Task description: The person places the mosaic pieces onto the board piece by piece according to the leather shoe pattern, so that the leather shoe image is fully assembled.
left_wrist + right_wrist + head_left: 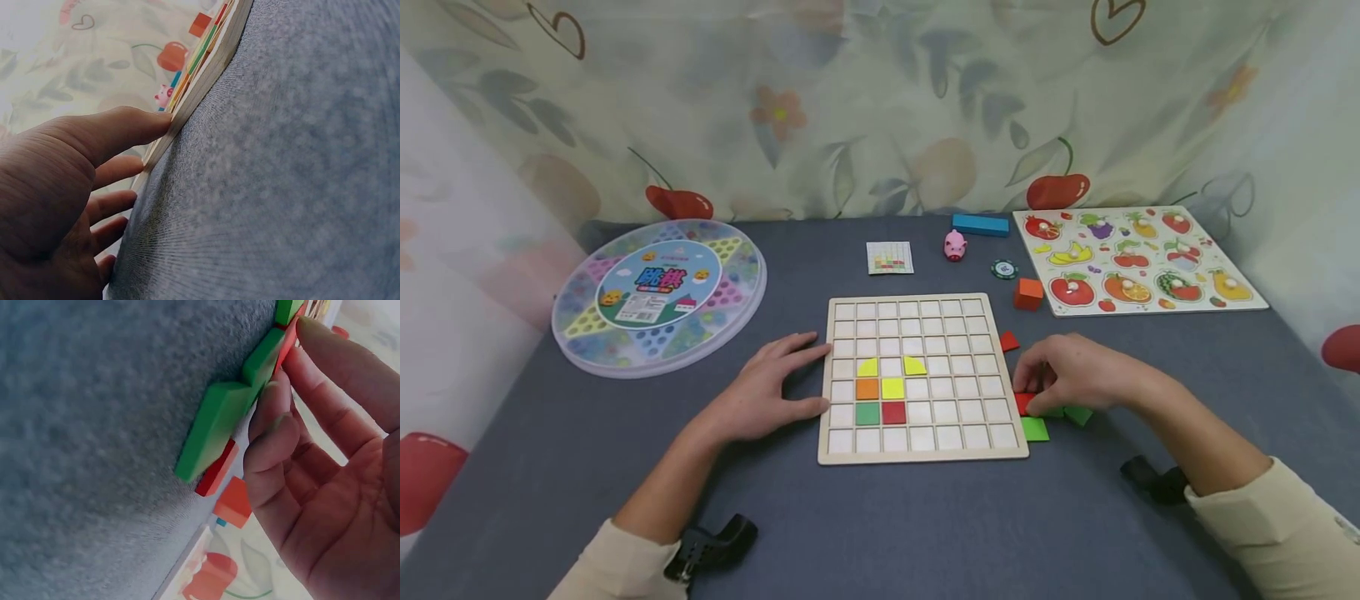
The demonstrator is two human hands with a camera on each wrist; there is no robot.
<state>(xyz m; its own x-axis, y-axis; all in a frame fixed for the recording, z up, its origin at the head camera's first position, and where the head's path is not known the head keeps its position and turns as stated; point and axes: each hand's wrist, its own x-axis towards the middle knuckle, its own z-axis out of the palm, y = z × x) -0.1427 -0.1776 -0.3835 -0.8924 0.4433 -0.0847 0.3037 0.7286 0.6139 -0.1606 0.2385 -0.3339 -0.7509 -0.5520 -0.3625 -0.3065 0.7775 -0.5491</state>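
Note:
A wooden grid board (923, 304) lies flat on the table, with yellow, orange, green and red pieces in several of its cells. My left hand (763, 390) touches the board's left edge with spread, fairly straight fingers; in the left wrist view the thumb (134, 125) meets the board's side. Beside the board's right edge, my right hand (1075, 372) pinches a red tile (287, 345) between thumb and fingers. Green tiles (212, 428) lie around that hand, partly hidden by it in the head view. A light green tile (1035, 429) lies nearer the front.
Behind the board are a small pattern card (890, 257), a pink pig figure (955, 245), a blue block (981, 225), a poker chip (1003, 268) and an orange block (1028, 293). A fruit puzzle board (1138, 307) lies back right, a round game box (741, 321) left.

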